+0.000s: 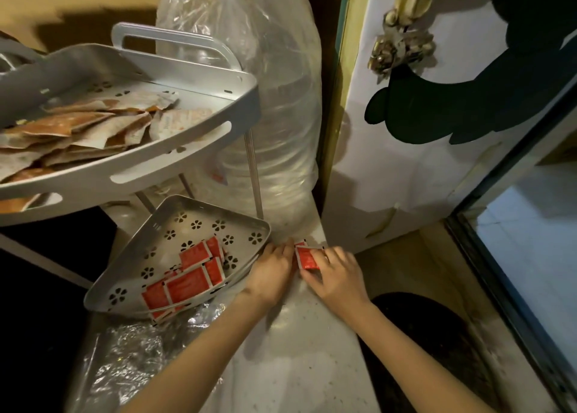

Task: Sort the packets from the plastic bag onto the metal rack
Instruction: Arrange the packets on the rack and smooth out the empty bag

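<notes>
Two bare forearms reach forward over a pale speckled counter (299, 350), with crinkled clear plastic (131, 344) lying on its left side. The right hand (335, 273) is curled around a small red packet (307, 258), thumb and fingers pinching it by its right end; the packet is flat and rectangular, with a white sealed border and black marks at its corners. The left hand (274, 266) lies just beside it, fingers bent and tips at the packet's left edge; whether they actually grip it cannot be told. A sliver of another red packet (301, 243) shows just beyond the fingertips, at the foot of the plastic bag (274, 116).

Left of the hands sits the lower shelf (199, 222) of the metal rack, a triangular grey tray punched with flower-shaped holes. A pile of red packets (187, 280) lies overlapping along its near edge, some poking past the near corner. The left hand is near the tray's right corner.

Higher and further left, the upper shelf (175, 159) holds a heap of pale and orange-brown packets (87, 131) spread across it. Behind the rack the tall clear plastic bag stands upright against the wall, its base on the far edge of the counter.
</notes>
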{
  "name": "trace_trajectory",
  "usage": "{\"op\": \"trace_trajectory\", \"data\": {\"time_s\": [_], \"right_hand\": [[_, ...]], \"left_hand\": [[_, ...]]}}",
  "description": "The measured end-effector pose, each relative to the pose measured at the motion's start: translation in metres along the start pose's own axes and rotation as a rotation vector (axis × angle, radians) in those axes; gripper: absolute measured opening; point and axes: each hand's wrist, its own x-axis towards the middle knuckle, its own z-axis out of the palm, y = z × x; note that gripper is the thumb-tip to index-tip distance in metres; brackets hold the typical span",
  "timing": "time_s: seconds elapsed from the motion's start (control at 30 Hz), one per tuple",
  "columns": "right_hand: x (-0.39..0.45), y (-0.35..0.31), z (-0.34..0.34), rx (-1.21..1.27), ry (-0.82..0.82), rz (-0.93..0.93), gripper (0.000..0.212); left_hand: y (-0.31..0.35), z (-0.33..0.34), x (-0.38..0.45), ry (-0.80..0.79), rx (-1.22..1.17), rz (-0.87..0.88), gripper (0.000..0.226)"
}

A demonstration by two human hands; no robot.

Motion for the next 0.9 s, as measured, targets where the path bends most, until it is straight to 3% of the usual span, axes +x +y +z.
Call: {"op": "trace_trajectory", "data": {"time_s": [0.13,0.23,0.37,0.5,0.57,0.7,0.8,0.9], "right_hand": [[-0.004,0.0,-0.008,-0.091,-0.014,-0.054,0.034],[0.004,-0.007,-0.023,-0.051,-0.051,0.013,0.024],[0.019,-0.016,-0.037,0.237,-0.094,0.17,0.025],[0.044,-0.043,-0.046,0.573,0.005,0.222,0.016],[0.058,-0.06,-0.045,0.64,-0.022,0.21,0.015],[0.074,-0.097,-0.037,0.803,-0.138,0.104,0.021],[0.086,-0.123,-0.025,0.647,-0.217,0.066,0.026],[0.095,-0.139,-0.007,0.415,-0.14,-0.03,0.028]], "left_hand": [[0.009,-0.006,-0.01,-0.039,0.182,0.068,0.057],[0.008,-0.014,-0.015,-0.054,0.162,0.063,0.04],[-0.001,-0.043,-0.022,-0.068,-0.144,-0.025,0.02],[-0.024,-0.083,-0.037,-0.003,-0.54,-0.119,0.024],[-0.045,-0.1,-0.047,0.042,-0.541,-0.175,0.03],[-0.1,-0.107,-0.059,0.199,-0.58,-0.37,0.018],[-0.122,-0.105,-0.069,0.309,-0.487,-0.401,0.023],[-0.13,-0.097,-0.076,0.389,-0.392,-0.463,0.026]]}}
